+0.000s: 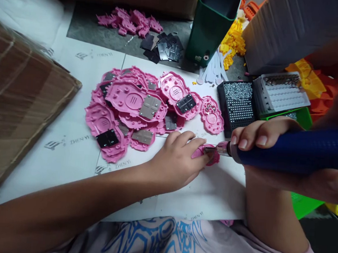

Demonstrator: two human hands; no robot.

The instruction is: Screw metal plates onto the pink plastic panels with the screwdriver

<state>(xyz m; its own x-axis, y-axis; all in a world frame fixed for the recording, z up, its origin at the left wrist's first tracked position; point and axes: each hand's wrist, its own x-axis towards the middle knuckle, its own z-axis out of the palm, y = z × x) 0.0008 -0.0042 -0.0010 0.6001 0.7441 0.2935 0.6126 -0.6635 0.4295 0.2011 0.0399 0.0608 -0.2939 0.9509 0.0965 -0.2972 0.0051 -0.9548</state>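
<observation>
My right hand is wrapped around a dark blue electric screwdriver, whose tip points left over a pink plastic shell. That pink plastic shell lies flat on the white sheet. With its fingers, my left hand grips and presses the shell down, partly hiding it. The driver's bit is at a dark plate near my fingertips; whether it touches a screw I cannot tell. Just above sits another pink shell with bright metal parts in it. Left of that is a heap of pink shells, many with plates screwed on.
A black tray of screws stands beside a white tray on the right. Behind are a green bin, black plates, pink parts and yellow parts. A cardboard box borders the left.
</observation>
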